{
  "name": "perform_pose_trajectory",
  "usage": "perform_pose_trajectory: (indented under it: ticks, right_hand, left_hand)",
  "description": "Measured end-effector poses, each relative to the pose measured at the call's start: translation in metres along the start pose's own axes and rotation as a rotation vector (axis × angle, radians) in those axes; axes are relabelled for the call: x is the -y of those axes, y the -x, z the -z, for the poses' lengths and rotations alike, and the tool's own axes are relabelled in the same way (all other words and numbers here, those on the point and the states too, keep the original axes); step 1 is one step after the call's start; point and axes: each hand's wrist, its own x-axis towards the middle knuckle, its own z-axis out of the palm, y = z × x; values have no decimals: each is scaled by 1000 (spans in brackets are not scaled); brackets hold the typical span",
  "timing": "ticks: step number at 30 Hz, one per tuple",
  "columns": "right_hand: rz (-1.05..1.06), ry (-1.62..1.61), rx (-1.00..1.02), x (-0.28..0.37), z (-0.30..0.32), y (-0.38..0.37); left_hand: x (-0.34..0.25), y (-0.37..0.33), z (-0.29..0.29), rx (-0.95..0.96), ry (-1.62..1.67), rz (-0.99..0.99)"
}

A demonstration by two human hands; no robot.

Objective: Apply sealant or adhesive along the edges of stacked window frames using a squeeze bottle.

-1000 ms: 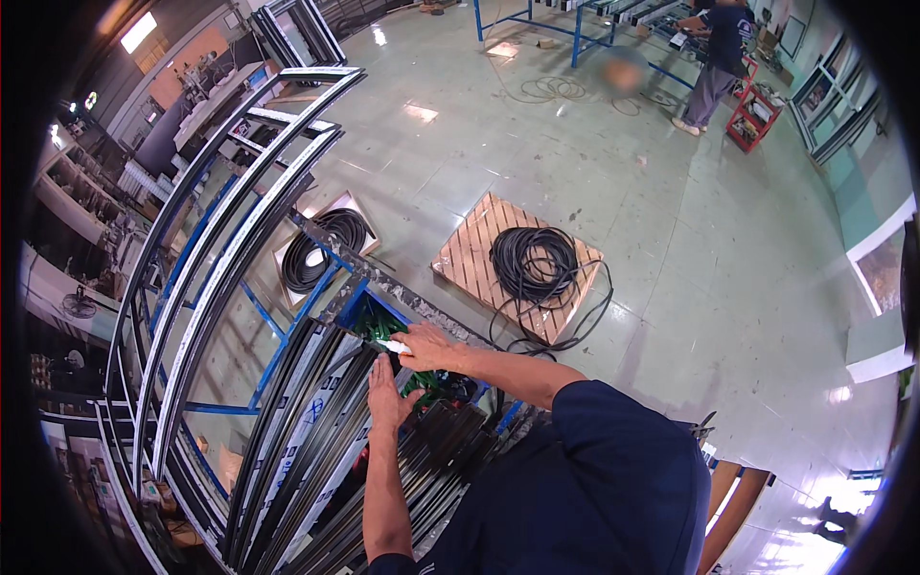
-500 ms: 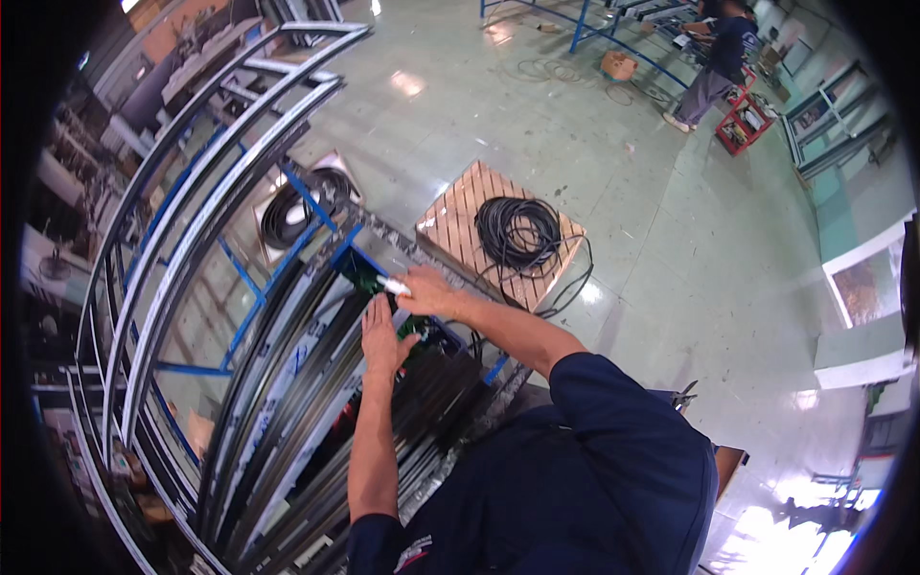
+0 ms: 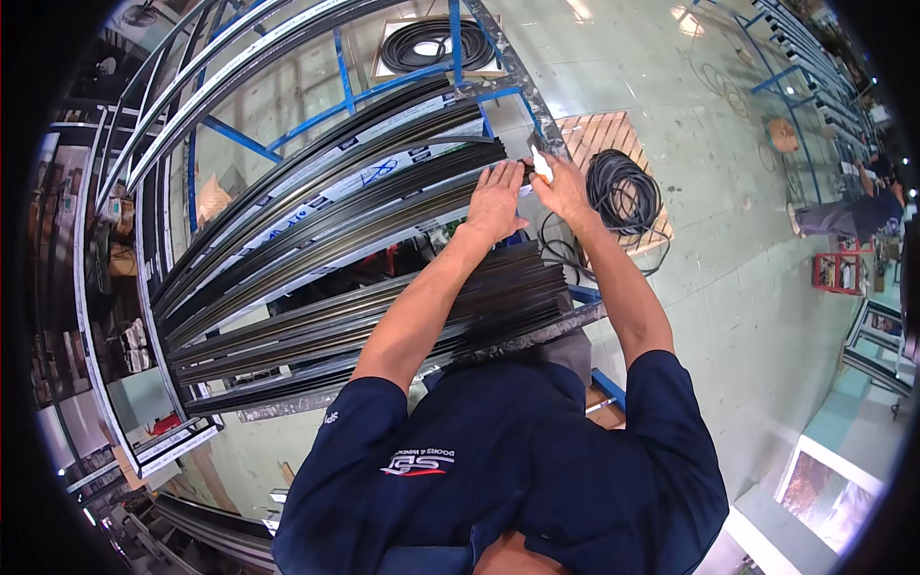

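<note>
Long dark profile strips [image 3: 383,158] lie in stacked bundles on a blue metal rack, some with white film along them. My left hand [image 3: 494,203] rests on the right end of one bundle, fingers stretched out flat and thumb apart. Beside it, my right hand [image 3: 565,190] is closed around a small white bottle [image 3: 542,167] with a narrow tip. The tip points up and away from me, near the strip ends. Whether it touches a strip, I cannot tell. A second dark bundle [image 3: 508,287] lies nearer to my body.
Coiled black cable or tubing [image 3: 623,192] sits on a slatted wooden pallet [image 3: 585,129] to the right. Another black coil [image 3: 422,46] lies in a shallow box beyond the rack [image 3: 350,72]. Metal frames [image 3: 144,206] stand at the left. Far right, a person [image 3: 853,216] is near a red cart [image 3: 837,272].
The view has turned, so the strips now run more across the picture. My left hand still lies on the strip ends, and my right hand keeps hold of the white bottle beside it.
</note>
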Motion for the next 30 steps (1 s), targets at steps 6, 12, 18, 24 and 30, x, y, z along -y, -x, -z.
perform_pose_trajectory:
  ticks: [6, 12, 18, 24, 30]
  right_hand:
    - [-11, 16, 71, 5, 1, 0]
    - [-9, 83, -12, -3, -4, 1]
    - [10, 68, 5, 7, -5, -3]
    - [22, 106, 72, -6, -4, -3]
    - [30, 154, 95, 3, -5, -6]
  left_hand:
    - [3, 4, -1, 4, 1, 11]
    - [-3, 0, -2, -9, -37, 8]
    - [0, 5, 0, -46, 5, 24]
    - [-2, 3, -5, -50, 1, 55]
    - [3, 5, -12, -43, 0, 46]
